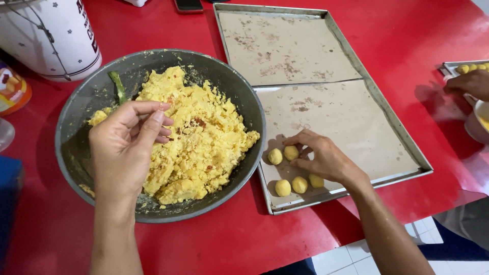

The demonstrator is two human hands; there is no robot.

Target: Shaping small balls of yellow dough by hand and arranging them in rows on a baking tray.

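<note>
I am watching the left hand [125, 145] hovering over the round dark metal bowl [81, 107] of crumbly yellow dough [198, 137], its fingers [153, 127] curling loosely together, thumb near the fingertips; whether they are pinching a bit of dough I cannot tell from here. The bowl is sitting on the red tabletop [61, 239], with a green leaf strip [118, 86] lying at its far inner wall. The right hand [321, 155] is resting on the paper-lined rectangular metal baking tray [392, 127] just beside the bowl, fingers spread and touching a small yellow dough ball [291, 152]. Four more small yellow balls [283, 187] are lying close around it at the tray's near corner. Another person's hand [471, 84] is working at the right edge by a second tray [451, 66].
</note>
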